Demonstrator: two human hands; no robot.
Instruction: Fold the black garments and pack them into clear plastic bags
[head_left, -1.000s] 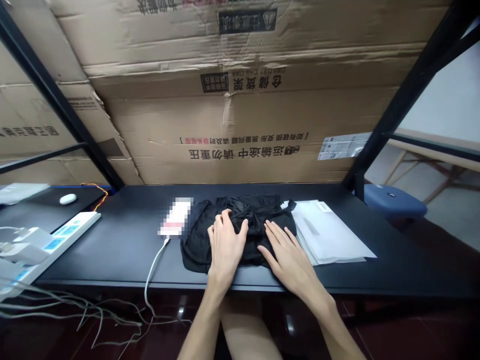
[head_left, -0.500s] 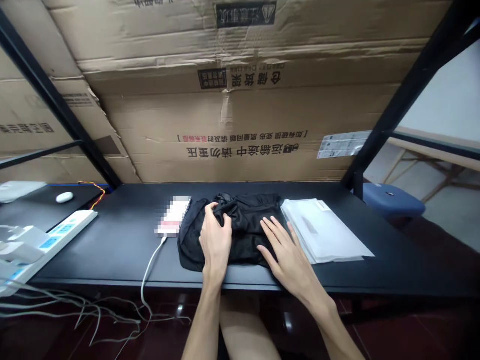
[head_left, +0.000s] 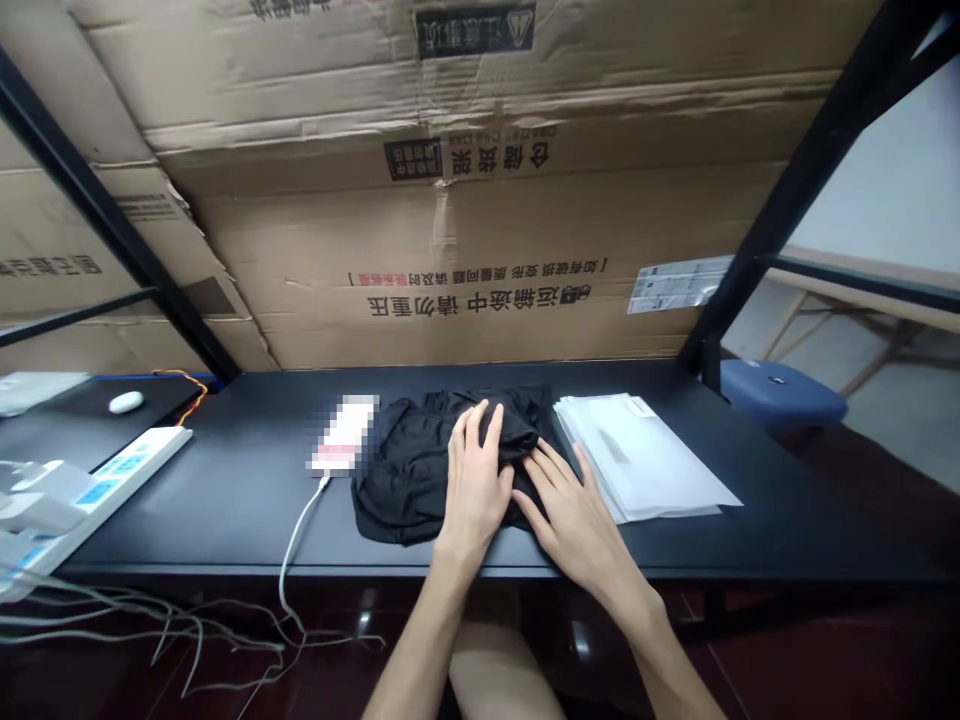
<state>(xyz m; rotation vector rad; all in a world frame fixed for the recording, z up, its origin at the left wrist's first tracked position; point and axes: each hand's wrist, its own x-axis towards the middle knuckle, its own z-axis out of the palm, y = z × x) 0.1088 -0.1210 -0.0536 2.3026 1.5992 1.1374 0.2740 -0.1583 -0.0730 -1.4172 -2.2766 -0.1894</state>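
Observation:
A crumpled black cloth [head_left: 409, 475], perhaps a garment, lies on the dark tabletop in front of me. My left hand [head_left: 476, 485] rests on a folded-over part of it right of the middle, its fingers stretched out and slightly apart. At the cloth's right end, my right hand [head_left: 566, 500] lies flat with fingers spread. Its fingertips meet the edge of the fold and are partly covered by it. The two thumbs are close together.
To the right lies a stack of white translucent sheets or sleeves [head_left: 645, 460]. Left are a pixelated phone-like device [head_left: 345, 435] on a white cable [head_left: 292, 540] and a power strip [head_left: 112, 490] with plugs. Cardboard [head_left: 465, 230] stands behind; a blue stool [head_left: 780, 395] is at right.
My left hand has moved right, carrying a part of the cloth over toward my right hand, and its pinched fingers have straightened. My right hand stays nearly in place. The view has shifted slightly.

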